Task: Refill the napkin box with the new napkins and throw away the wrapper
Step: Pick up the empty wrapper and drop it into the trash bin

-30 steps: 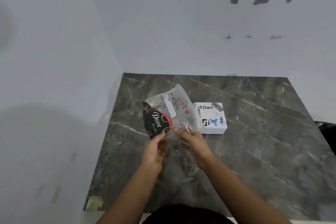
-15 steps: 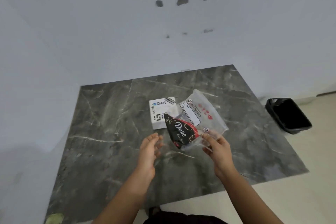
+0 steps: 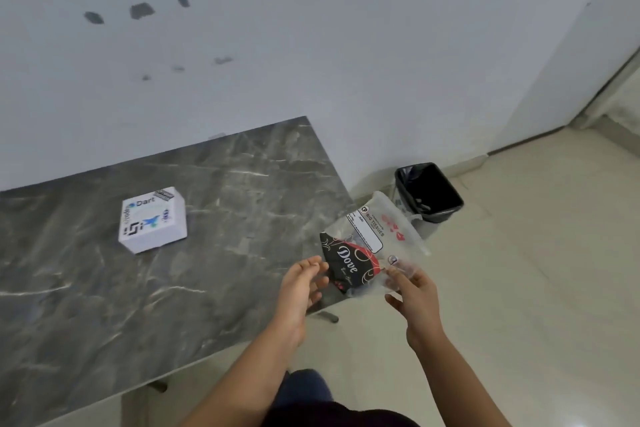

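The white napkin box [image 3: 152,219] sits closed on the marble surface [image 3: 104,288]. My left hand [image 3: 300,282] hovers with fingers spread beside the empty plastic wrapper [image 3: 367,250], pinched by my right hand [image 3: 414,291]. The black-lined bin [image 3: 429,191] stands on the floor beyond, contents unclear.

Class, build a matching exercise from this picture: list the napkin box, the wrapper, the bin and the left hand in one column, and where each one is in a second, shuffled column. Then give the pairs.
Things:
1. napkin box
2. wrapper
3. bin
4. left hand

Places:
A. on the floor by the wall
B. open, beside the wrapper
C. lying on the marble table
D. pinched in the right hand

Pairs: 1-C, 2-D, 3-A, 4-B
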